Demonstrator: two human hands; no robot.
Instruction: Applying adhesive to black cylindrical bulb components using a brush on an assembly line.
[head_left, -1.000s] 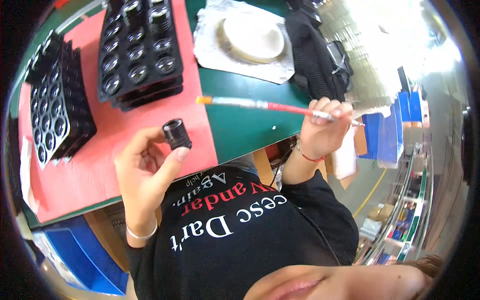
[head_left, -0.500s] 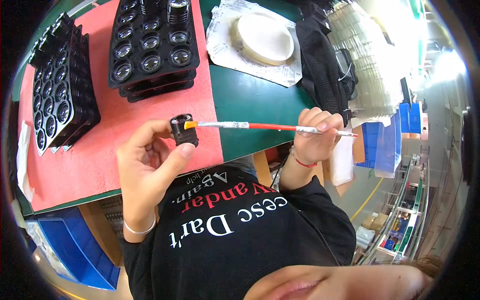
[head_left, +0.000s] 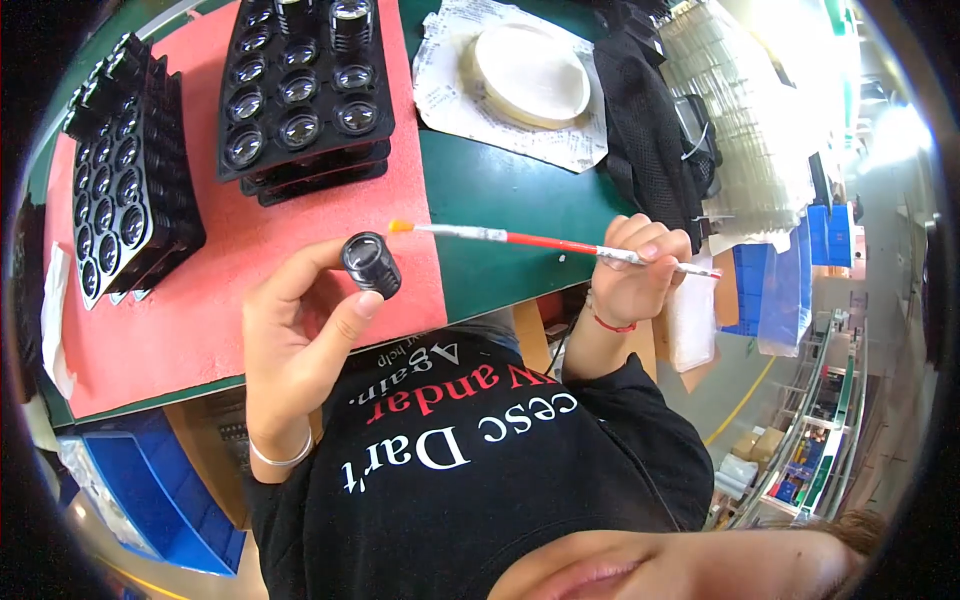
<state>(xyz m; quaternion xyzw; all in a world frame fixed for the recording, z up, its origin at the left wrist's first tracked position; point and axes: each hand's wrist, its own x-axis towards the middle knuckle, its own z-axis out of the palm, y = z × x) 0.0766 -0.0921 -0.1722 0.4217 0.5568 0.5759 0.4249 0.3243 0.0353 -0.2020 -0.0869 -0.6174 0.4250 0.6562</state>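
Note:
My left hand (head_left: 300, 340) pinches a small black lens barrel (head_left: 371, 264) between thumb and fingers, its glass face turned up, just above the red mat (head_left: 250, 260). My right hand (head_left: 640, 270) grips a thin red-and-white brush (head_left: 540, 242) by its rear end. The brush's orange tip (head_left: 400, 227) hangs a short way above and to the right of the lens, not touching it. Both hands are raised over the front edge of the green table (head_left: 500, 195).
Two black trays of round lenses sit on the mat: one stack (head_left: 300, 90) at top centre, another (head_left: 125, 200) at the left. A white round dish (head_left: 530, 75) lies on crumpled paper, a black mesh bag (head_left: 650, 130) beside it. Blue bins (head_left: 160, 500) stand below the table.
The brush tip was at the lens half a second ago; it has now drawn back up and to the right. The left hand has turned the lens slightly.

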